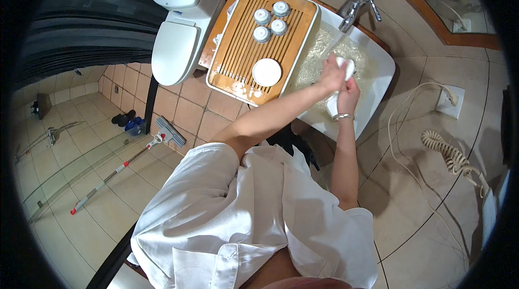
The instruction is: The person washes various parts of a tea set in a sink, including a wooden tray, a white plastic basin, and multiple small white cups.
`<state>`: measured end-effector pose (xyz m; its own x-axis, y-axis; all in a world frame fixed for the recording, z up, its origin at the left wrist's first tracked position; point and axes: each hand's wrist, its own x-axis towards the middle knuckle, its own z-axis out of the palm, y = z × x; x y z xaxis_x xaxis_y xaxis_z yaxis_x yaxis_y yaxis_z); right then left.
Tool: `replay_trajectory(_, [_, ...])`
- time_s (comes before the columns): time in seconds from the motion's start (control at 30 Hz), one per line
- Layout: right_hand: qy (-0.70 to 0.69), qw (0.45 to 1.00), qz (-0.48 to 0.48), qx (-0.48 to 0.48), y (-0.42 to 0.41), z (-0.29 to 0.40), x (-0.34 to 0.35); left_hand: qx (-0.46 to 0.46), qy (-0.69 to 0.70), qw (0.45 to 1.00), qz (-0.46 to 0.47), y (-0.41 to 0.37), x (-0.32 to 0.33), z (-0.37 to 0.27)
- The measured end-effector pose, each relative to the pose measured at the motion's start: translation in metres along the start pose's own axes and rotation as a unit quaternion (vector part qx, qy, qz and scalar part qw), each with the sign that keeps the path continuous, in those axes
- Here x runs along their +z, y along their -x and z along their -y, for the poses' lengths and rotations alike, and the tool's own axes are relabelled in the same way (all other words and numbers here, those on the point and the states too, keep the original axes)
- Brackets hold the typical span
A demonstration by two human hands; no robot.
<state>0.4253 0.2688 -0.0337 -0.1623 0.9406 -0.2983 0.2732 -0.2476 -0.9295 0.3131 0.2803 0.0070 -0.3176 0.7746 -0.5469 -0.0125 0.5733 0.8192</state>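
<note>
Over the sink basin (375,86), my left hand (334,75) holds a small white piece, likely ceramic (346,68), its fingers partly hiding it. My right hand (348,93), with a silver bangle at the wrist, grips the same piece from below. A larger white object (332,104), partly hidden, lies in the basin beside my right wrist. Water runs from the chrome faucet (356,7) into the rippling water. Left of the basin, a slatted wooden tea tray (243,54) holds several small cups (262,34) upside down and a round white dish or lid (266,72).
A white toilet (175,51) stands left of the tray. Farther left, a squeegee-type mop (170,131) lies on the tiles near dark slippers (123,118). A cord runs from the wall socket (451,101) at right, beside a coiled cord (444,153). A wood-framed mirror (470,40) is above.
</note>
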Motion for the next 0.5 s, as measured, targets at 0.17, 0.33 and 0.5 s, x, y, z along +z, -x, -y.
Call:
replay_trajectory(0.17, [-0.39,0.901,0.017,0.191,0.001,0.033,-0.015,0.218,-0.113,0.969,-0.009,0.048,-0.059,-0.009])
replay_trajectory(0.33, [0.09,0.974,0.129,-0.163,0.028,0.103,0.032,0.286,-0.077,0.934,-0.198,0.064,-0.211,0.001])
replay_trajectory(0.5, [0.337,0.789,0.186,-0.479,0.062,0.12,0.112,0.153,-0.153,0.935,-0.282,0.044,-0.302,0.086])
